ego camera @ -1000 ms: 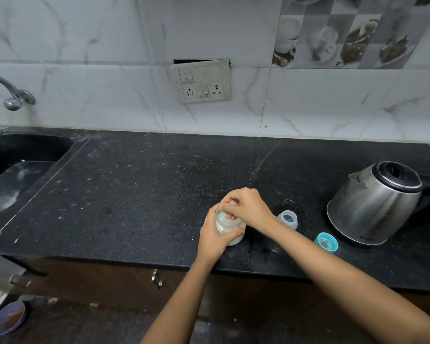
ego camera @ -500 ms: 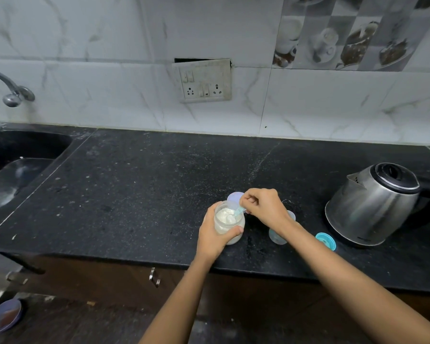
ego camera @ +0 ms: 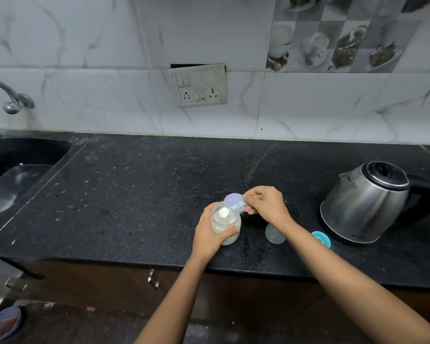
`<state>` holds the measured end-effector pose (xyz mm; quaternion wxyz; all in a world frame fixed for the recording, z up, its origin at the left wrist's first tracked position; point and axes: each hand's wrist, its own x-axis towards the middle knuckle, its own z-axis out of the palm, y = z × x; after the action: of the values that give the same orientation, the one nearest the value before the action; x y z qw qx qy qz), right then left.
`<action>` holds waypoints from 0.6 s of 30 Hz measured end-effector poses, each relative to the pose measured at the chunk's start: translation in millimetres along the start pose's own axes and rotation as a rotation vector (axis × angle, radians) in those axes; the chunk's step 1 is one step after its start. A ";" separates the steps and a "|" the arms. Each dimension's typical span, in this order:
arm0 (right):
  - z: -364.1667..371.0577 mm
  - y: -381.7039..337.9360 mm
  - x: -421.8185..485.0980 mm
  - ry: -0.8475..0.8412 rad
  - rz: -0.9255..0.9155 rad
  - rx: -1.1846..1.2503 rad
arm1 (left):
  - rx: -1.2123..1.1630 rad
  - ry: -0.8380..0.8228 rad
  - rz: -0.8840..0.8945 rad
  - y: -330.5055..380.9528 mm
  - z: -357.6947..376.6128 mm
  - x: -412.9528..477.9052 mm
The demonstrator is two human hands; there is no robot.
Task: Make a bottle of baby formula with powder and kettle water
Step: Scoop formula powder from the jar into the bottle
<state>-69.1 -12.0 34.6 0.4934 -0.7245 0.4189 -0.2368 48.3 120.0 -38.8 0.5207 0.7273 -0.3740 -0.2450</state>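
Holding powder jar [ego camera: 226, 225] on counter [ego camera: 134, 194], left hand [ego camera: 210, 235] wraps its side. Right hand [ego camera: 265, 203] pinches blue scoop [ego camera: 230, 209], heaped with powder, over jar mouth. Baby bottle [ego camera: 273, 234] beside kettle [ego camera: 365, 204].

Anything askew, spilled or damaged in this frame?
The wall socket plate hangs crooked, with a dark gap in the tile above it. White specks dot the counter; whether they are spilled powder is unclear.
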 end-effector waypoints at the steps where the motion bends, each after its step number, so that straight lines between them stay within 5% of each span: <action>1: -4.0 -1.7 -0.9 0.016 0.012 0.051 | 0.021 -0.009 -0.015 1.8 -1.4 0.5; 8: -55.3 -7.9 -15.4 0.119 0.011 0.301 | 0.038 0.063 0.084 37.9 1.6 -2.3; 18: -122.3 39.0 -35.1 0.302 0.038 0.256 | 0.025 -0.172 0.192 60.9 62.6 -5.3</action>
<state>-195.1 -52.0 50.5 0.5175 -0.6042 0.4682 -0.3846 -19.2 77.4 -2.8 0.4986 0.6709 -0.4881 -0.2509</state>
